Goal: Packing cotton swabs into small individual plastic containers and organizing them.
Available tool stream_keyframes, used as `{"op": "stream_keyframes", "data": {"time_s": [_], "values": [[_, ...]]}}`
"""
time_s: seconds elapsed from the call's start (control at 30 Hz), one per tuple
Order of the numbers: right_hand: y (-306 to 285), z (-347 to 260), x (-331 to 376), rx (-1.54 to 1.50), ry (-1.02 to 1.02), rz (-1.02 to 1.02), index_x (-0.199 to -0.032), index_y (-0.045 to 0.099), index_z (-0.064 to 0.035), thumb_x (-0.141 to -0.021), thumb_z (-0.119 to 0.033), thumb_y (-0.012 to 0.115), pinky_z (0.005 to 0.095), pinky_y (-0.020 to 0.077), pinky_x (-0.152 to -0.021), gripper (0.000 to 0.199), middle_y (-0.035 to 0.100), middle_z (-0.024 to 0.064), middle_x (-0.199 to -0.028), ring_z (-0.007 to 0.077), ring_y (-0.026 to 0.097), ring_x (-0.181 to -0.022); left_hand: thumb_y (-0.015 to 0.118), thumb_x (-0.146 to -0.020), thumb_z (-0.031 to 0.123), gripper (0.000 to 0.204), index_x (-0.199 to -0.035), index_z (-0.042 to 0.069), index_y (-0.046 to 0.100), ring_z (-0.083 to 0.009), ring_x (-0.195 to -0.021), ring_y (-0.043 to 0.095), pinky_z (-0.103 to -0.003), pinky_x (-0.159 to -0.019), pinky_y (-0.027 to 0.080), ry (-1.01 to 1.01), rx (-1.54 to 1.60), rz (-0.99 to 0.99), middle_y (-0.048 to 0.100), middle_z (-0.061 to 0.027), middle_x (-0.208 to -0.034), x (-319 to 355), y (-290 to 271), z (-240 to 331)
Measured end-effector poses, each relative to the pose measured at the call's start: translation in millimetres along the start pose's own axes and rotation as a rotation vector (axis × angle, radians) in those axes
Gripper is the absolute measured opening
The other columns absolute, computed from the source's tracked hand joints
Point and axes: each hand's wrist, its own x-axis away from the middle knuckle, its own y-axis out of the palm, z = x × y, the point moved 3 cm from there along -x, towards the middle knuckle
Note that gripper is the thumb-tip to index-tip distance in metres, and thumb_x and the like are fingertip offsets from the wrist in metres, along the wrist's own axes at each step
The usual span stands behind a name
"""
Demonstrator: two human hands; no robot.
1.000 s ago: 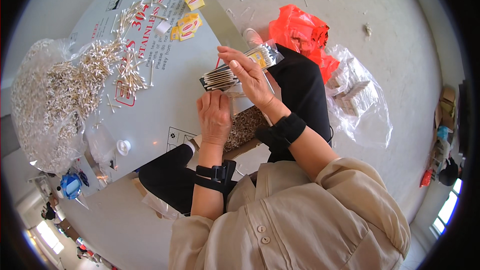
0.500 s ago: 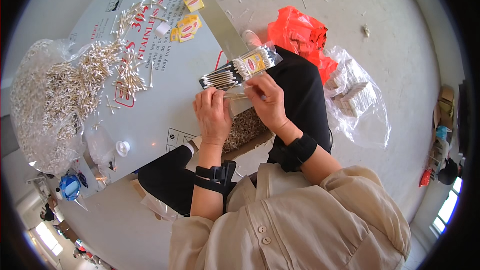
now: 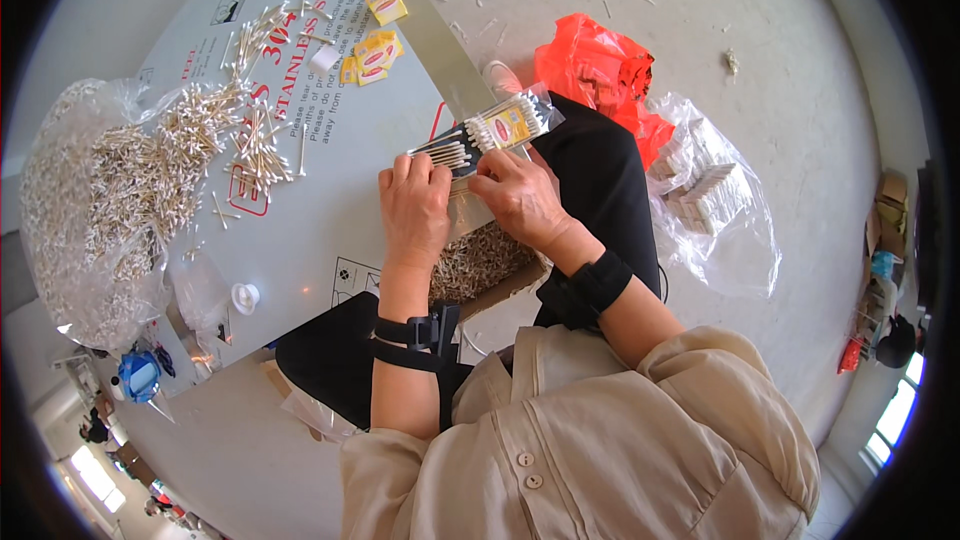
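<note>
1. Grey, flat-topped table (image 3: 300, 230), upper left of my remote view.
2. Bulging clear plastic bag (image 3: 60, 270) of white-tipped cotton swabs, at the table's left.
3. Brown cardboard box (image 3: 510, 286), below the hands.
4. Left hand (image 3: 415, 208) and right hand (image 3: 522, 200), near each other, fingers curled inward; I cannot tell what either grips.
5. Clear plastic swab packet with yellow label (image 3: 508, 127), just beyond the right hand.
6. Row of white-tipped swabs (image 3: 450, 153), at the left fingertips.
</note>
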Motion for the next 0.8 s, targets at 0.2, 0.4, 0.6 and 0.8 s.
{"op": "stream_keyframes", "data": {"time_s": [0.2,0.4,0.6,0.8], "values": [[4.1,5.0,-1.9,-0.018,0.004,-0.019,-0.079,0.065,-0.0116,-0.076,-0.009,0.064,0.0366,0.0508,-0.069,0.004,0.057,0.0039,-0.085,0.0249,0.063,-0.079,0.063,-0.073,0.003,0.009,-0.079,0.009,0.058,-0.025,-0.093,0.052,-0.038,-0.079,0.041,-0.041,0.069,-0.077,0.056,-0.0043,-0.089,-4.9,-1.0,-8.1],[4.2,3.1,-2.8,-0.032,0.056,0.019,-0.079,0.065,-0.0138,-0.074,-0.009,0.068,0.0353,0.0503,-0.069,0.007,0.056,0.0018,-0.083,0.0242,0.063,-0.078,0.077,-0.069,0.005,0.032,-0.097,0.01,0.063,-0.0265,-0.107,0.052,-0.04,-0.088,0.039,-0.181,0.266,0.083,0.058,-0.0043,-0.105,-11.6,-2.3,-17.9],[10.7,2.9,-9.5,0.011,0.012,0.064,-0.079,0.063,-0.0114,-0.074,-0.008,0.067,0.0367,0.0502,-0.066,0.007,0.055,0.0034,-0.081,0.0249,0.062,-0.075,0.075,-0.072,0.005,0.027,-0.096,0.01,0.062,-0.0265,-0.105,0.052,-0.04,-0.088,0.038,-0.224,0.214,0.04,0.058,-0.004,-0.103,-13.7,7.2,-25.9],[19.2,5.4,-15.6,0.024,0.022,0.049,-0.078,0.062,-0.0087,-0.074,-0.007,0.066,0.0376,0.0504,-0.064,0.006,0.055,0.0064,-0.081,0.0259,0.062,-0.073,0.07,-0.079,0.008,0.029,-0.107,0.008,0.062,-0.0289,-0.112,0.051,-0.044,-0.096,0.038,-0.275,0.172,0.033,0.058,-0.0076,-0.113,-5.6,8.6,-25.6]]}}
